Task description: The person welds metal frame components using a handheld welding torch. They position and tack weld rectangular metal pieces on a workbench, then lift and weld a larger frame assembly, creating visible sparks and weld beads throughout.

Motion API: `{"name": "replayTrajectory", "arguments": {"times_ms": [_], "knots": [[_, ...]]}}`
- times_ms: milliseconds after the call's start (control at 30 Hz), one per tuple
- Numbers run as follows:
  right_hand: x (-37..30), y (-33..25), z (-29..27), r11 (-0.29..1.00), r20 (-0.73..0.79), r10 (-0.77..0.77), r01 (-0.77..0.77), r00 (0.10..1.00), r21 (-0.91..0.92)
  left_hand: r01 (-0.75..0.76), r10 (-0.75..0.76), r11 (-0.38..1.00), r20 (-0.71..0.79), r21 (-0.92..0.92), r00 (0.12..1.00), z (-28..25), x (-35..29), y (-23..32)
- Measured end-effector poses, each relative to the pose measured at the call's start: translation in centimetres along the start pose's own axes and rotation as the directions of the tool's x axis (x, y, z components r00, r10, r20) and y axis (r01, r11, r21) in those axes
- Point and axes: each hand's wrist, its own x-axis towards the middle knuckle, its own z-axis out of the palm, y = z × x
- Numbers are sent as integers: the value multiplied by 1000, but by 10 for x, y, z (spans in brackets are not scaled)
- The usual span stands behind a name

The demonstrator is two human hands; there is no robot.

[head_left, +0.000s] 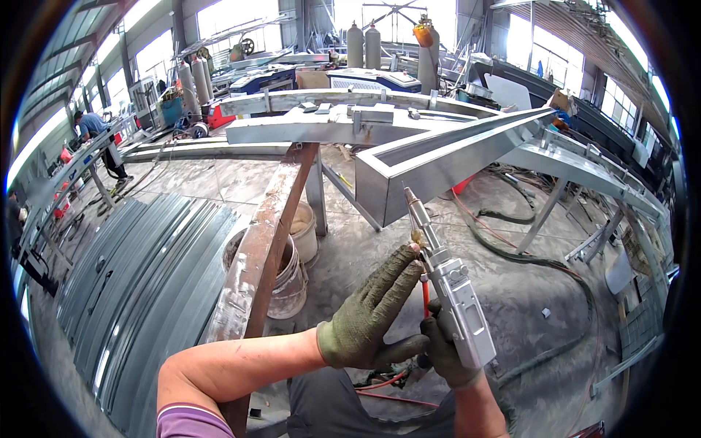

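A silver hand-held welding gun (461,310), with a narrow tapered nozzle, points up and away from me. My right hand (447,352), in a dark glove, wraps around its grip, partly hidden behind the body. My left hand (374,310), in a worn green glove, has its fingers stretched out and thumb apart. Its fingertips reach a small brass-coloured part (417,237) beside the nozzle; whether they press on it I cannot tell. Just beyond the nozzle tip is the corner of a long shiny metal box-shaped frame (453,162). A red hose (426,296) runs beside the gun.
A rusty brown beam (264,252) stands left of my hands, with dirty buckets (288,288) beside it. Stacked grey metal profiles (146,285) cover the left floor. Dark hoses (555,266) trail at right. A person (93,125) works far left. Gas cylinders (355,47) stand at the back.
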Motion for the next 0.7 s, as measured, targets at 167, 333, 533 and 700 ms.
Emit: {"name": "replayTrajectory", "arguments": {"times_ms": [167, 333, 533, 700], "knots": [[-11, 0, 11, 961, 16, 201, -200, 980, 192, 43, -44, 998, 20, 43, 999, -2, -2, 6], [-8, 7, 17, 969, 49, 104, -112, 993, 222, 50, -49, 997, -19, 65, 999, -1, -4, 8], [-10, 17, 24, 994, 54, -57, 51, 997, 93, 52, -50, 994, -25, 99, 998, -6, -7, 11], [-6, 6, 31, 985, 27, -66, 61, 997, 163, 45, -41, 994, -35, 103, 999, -5, -8, 11]]}}
